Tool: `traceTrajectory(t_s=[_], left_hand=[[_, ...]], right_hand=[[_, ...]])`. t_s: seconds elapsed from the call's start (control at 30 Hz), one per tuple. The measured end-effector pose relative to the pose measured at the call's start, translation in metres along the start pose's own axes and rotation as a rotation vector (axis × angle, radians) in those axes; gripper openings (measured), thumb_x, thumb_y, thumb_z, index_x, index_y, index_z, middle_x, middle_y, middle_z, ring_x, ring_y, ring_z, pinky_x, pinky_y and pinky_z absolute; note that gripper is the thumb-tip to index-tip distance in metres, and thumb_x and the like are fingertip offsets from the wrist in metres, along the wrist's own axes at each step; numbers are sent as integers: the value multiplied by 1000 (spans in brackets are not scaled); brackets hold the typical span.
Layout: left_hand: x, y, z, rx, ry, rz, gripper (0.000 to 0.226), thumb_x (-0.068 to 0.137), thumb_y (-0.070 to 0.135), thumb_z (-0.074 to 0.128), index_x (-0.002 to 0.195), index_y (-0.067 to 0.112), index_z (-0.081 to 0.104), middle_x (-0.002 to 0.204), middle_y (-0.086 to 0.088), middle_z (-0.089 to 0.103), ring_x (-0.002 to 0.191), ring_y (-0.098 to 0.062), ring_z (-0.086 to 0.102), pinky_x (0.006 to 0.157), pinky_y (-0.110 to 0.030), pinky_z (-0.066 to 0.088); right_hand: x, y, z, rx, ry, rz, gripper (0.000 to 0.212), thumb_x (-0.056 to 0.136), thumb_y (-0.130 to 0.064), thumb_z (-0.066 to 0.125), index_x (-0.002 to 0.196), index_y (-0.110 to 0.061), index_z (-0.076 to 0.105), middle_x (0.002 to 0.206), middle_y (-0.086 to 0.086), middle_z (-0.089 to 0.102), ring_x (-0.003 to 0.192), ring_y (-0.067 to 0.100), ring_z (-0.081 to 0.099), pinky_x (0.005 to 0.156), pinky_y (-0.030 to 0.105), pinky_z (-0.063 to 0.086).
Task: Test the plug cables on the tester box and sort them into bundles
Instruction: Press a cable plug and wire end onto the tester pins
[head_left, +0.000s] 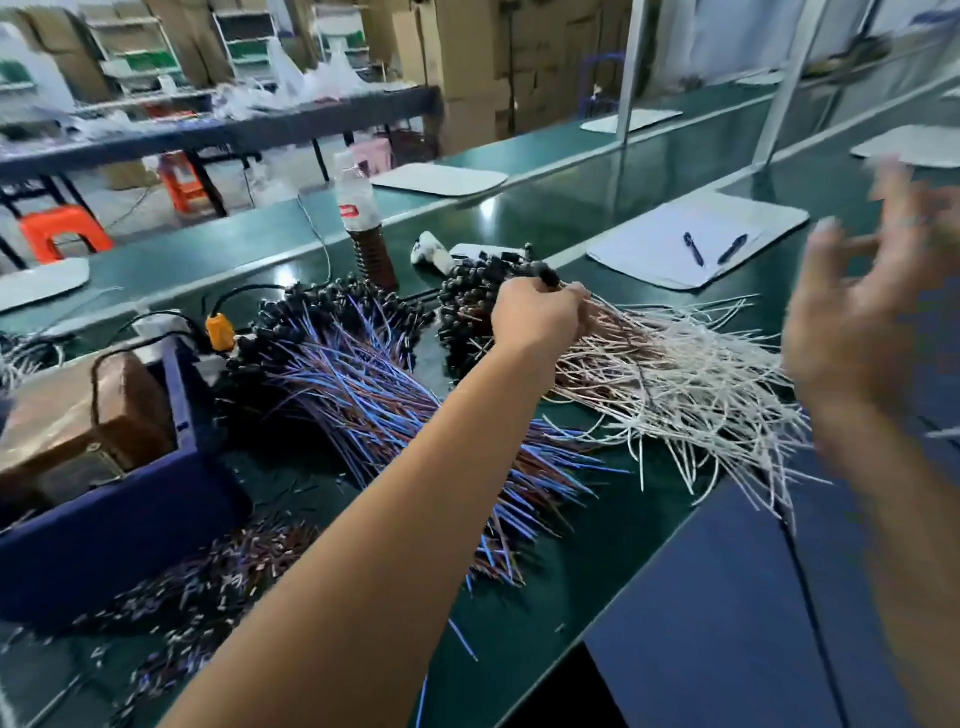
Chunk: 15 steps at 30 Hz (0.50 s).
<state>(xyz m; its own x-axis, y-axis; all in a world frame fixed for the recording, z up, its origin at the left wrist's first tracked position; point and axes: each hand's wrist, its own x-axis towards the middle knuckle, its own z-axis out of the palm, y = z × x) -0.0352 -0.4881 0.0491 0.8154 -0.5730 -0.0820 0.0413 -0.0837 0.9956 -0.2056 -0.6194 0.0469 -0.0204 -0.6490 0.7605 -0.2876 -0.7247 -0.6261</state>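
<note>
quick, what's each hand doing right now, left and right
Left hand: closed, gripping plug cables at the white-and-brown cable pile.
Right hand: raised above the pile, blurred, fingers spread, holding nothing visible.

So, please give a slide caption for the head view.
Left hand grips plug cables above the white-wire bundle; right hand raised, blurred.
</note>
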Motion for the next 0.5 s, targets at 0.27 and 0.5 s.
traceTrajectory(t_s=[0.27, 0.5], left_hand=[[8, 20, 11, -314, -52, -78, 9, 102, 4, 59, 97, -1, 63, 71, -9, 62, 48, -9, 55, 43, -15, 44], [20, -3, -6, -374, 250, -388, 17, 97, 11, 53, 110, 7, 63, 86, -6, 61, 64, -18, 53, 58, -25, 44]], right_hand=[[-20, -37, 53, -55, -723, -258, 22, 100, -25, 63, 113, -14, 77, 95, 13, 78, 88, 34, 70, 73, 37, 50], [-10, -35, 132, -301, -682, -291, 23, 103, -22, 50, 104, -13, 70, 96, 20, 71, 92, 43, 65, 76, 46, 55]])
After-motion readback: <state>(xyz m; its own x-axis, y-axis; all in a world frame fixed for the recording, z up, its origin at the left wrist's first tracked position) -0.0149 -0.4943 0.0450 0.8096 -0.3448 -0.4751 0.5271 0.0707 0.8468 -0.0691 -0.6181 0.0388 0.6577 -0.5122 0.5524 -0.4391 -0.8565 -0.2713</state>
